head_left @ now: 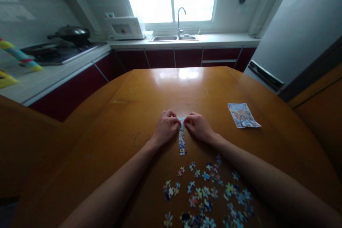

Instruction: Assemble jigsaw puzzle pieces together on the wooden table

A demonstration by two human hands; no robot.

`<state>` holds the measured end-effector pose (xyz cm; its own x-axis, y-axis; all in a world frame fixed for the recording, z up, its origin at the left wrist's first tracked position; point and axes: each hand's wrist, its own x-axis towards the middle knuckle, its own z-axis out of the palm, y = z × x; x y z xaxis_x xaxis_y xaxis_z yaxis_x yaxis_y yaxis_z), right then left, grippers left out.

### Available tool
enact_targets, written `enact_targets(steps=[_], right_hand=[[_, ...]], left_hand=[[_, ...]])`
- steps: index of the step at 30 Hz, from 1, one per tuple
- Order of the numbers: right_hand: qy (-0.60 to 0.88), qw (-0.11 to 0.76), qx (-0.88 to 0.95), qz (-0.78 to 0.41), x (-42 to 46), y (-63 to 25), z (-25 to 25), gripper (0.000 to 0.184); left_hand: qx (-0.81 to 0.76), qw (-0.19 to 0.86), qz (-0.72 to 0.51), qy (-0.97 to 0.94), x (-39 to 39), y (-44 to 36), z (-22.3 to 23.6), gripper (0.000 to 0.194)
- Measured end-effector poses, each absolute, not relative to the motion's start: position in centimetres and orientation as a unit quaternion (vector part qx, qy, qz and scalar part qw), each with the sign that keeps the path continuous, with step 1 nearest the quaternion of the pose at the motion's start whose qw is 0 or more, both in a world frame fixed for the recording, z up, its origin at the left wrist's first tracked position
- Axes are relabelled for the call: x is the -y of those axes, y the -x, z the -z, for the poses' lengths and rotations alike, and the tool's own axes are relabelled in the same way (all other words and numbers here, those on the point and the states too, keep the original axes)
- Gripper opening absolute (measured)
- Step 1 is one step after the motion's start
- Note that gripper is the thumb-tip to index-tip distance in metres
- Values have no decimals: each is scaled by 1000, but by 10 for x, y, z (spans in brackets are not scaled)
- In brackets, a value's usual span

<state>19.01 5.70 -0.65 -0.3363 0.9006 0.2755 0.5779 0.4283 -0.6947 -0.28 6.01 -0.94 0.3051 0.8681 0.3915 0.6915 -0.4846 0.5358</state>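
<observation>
A narrow strip of joined jigsaw pieces (pixel 182 140) lies on the wooden table, running away from me. My left hand (pixel 168 124) presses its curled fingertips against the left edge of the strip near the far end. Facing it, my right hand (pixel 196 124) pinches at the right edge, thumb and fingers together. Between the two hands the far end of the strip shows only in part. Several loose jigsaw pieces (pixel 205 192) are scattered on the table nearer to me, below the strip and partly beside my right forearm.
A creased printed picture sheet (pixel 243 115) lies to the right on the table (pixel 128 99). Beyond the table are a counter with a sink (pixel 173 38), a white microwave (pixel 125 27) and a stove with a dark pan (pixel 69 34). A fridge (pixel 294 32) stands at right.
</observation>
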Motion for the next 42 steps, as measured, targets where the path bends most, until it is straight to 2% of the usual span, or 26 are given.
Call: enact_targets(steps=[26,33,42], right_hand=[[473,368,764,-241,-60,-189,15,5],[472,443,726,-232,-64,-193,15,14],[443,373,784,-224,-56,-208,14,20]], left_hand=[[-456,133,-337,-813,-59,4,9,21],[-459,126,-342,-810,-59,4,9,23],[-453,126,-332,-817,-57,3,8,22]])
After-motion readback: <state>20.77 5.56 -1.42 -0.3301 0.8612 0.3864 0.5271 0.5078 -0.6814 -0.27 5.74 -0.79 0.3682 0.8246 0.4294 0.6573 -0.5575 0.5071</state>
